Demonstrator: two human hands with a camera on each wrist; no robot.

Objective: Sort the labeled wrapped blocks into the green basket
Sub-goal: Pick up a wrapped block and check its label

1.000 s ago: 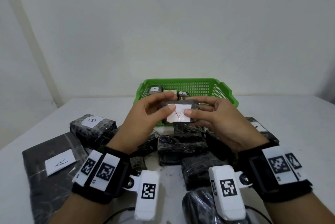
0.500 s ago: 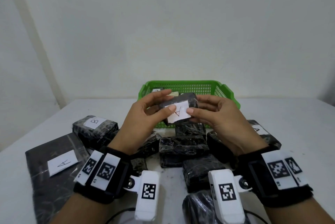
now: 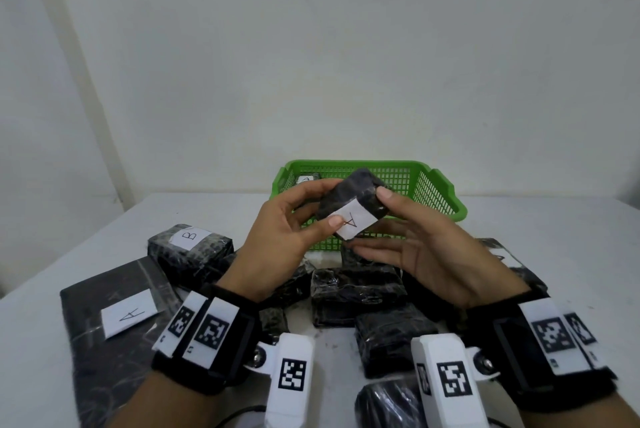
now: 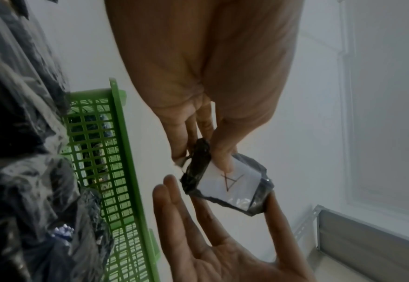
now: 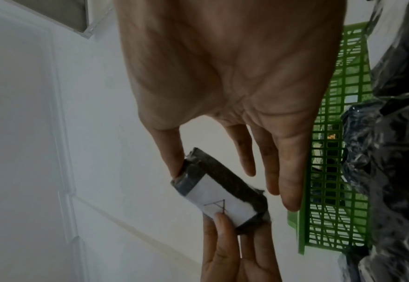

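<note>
A black wrapped block [image 3: 349, 199] with a white label marked A is held up in front of the green basket [image 3: 433, 195]. My left hand [image 3: 329, 203] pinches it, thumb on the label and fingers behind. My right hand [image 3: 372, 221] has its thumb against the block's right end, with its fingers straight and spread below the block. In the left wrist view the left hand [image 4: 203, 160] grips the block [image 4: 235, 183] beside the basket [image 4: 124, 171]. In the right wrist view the right hand [image 5: 213, 171] shows a gap between its fingers and the block [image 5: 222, 196].
Several black wrapped blocks [image 3: 356, 289] are piled on the white table under my hands. A block marked B [image 3: 190, 240] and a flat packet marked A [image 3: 114, 316] lie at the left. Another block [image 3: 512, 261] lies at the right. A labelled block [image 3: 306, 180] sits in the basket.
The block has risen and tilted, its label now slanting. My right hand's fingers have come off it and spread below; only the thumb stays on its end.
</note>
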